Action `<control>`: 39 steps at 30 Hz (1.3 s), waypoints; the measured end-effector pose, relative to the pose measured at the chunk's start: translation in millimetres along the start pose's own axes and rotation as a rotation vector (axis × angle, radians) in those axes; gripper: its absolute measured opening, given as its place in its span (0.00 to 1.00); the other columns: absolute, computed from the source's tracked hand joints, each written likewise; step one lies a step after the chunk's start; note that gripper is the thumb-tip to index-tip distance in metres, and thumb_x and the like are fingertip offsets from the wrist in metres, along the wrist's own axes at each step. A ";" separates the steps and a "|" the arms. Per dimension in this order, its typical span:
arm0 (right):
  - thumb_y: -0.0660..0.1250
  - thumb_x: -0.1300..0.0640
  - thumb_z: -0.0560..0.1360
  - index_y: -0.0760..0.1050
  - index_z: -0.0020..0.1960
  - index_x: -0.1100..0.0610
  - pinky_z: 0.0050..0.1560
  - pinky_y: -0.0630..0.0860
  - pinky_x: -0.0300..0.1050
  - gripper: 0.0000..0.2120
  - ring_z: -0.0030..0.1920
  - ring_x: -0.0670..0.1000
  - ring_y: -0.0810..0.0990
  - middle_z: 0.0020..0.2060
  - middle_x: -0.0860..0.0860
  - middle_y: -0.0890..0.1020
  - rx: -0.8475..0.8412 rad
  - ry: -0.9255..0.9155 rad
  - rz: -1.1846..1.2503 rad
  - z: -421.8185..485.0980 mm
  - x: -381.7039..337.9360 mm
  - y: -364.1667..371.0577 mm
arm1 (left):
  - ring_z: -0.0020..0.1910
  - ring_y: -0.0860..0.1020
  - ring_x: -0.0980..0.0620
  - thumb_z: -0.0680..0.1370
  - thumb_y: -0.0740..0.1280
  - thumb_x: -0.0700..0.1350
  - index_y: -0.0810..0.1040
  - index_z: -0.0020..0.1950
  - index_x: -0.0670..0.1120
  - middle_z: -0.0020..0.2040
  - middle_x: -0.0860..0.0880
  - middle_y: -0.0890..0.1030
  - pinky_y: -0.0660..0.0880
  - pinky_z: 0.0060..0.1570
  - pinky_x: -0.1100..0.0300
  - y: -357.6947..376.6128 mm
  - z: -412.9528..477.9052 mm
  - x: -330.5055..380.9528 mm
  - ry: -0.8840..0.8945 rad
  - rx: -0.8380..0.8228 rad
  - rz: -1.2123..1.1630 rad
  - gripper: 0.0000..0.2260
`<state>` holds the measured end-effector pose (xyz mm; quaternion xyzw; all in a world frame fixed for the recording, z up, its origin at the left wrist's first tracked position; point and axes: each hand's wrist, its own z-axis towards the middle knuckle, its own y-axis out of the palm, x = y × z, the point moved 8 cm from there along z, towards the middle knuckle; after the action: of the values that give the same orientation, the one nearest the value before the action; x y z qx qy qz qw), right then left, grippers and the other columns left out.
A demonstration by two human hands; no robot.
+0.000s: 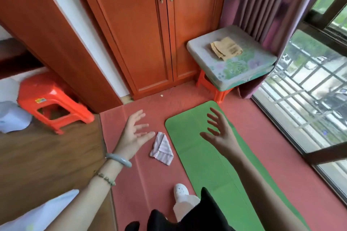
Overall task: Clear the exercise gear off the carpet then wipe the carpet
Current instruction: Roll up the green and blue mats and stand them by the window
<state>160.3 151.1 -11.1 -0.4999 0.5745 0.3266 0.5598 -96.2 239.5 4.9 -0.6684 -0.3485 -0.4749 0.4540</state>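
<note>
A red carpet [262, 146] spreads before the wooden cabinet [140, 33], with a green exercise mat [202, 165] lying flat on it near the window [309, 90]. Your left hand [134, 135] and right hand [218, 133] hover above, fingers spread wide, holding nothing. A small folded striped cloth [162, 149] lies on the carpet just beside the mat's left edge.

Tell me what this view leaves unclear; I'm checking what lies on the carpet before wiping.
Head view:
- Green mat: near end hidden by the right forearm and dark clothing, cut off at the bottom edge.
- Carpet: near part hidden by that clothing.
- Tan folded item on the cushioned stool: too blurred to identify.
- Pale speck by the cabinet: too small.
</note>
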 end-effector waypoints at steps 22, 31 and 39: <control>0.71 0.69 0.69 0.61 0.68 0.43 0.63 0.71 0.46 0.36 0.63 0.49 0.72 0.63 0.50 0.72 0.440 0.117 0.092 189.5 5.2 61.6 | 0.56 0.76 0.59 0.72 0.71 0.37 0.64 0.68 0.51 0.64 0.54 0.70 0.74 0.52 0.65 -26.8 301.3 0.7 0.048 -0.465 0.144 0.29; 0.72 0.63 0.67 0.61 0.65 0.40 0.62 0.72 0.46 0.35 0.62 0.49 0.72 0.62 0.49 0.72 0.786 0.247 0.158 178.9 14.4 110.4 | 0.56 0.75 0.51 0.71 0.71 0.35 0.64 0.69 0.48 0.65 0.50 0.69 0.75 0.52 0.63 -10.9 369.1 -32.9 0.069 -0.865 0.310 0.29; 0.71 0.67 0.69 0.63 0.66 0.45 0.60 0.72 0.43 0.33 0.61 0.48 0.74 0.61 0.48 0.73 0.827 0.353 0.135 152.3 82.6 140.2 | 0.56 0.77 0.49 0.72 0.71 0.34 0.66 0.67 0.46 0.64 0.49 0.71 0.74 0.45 0.69 14.7 370.8 -110.6 0.015 -0.875 0.303 0.27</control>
<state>87.2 316.6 -141.5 -0.2436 0.7747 0.0151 0.5833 1.2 578.4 -155.0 -0.8371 -0.0103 -0.5105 0.1964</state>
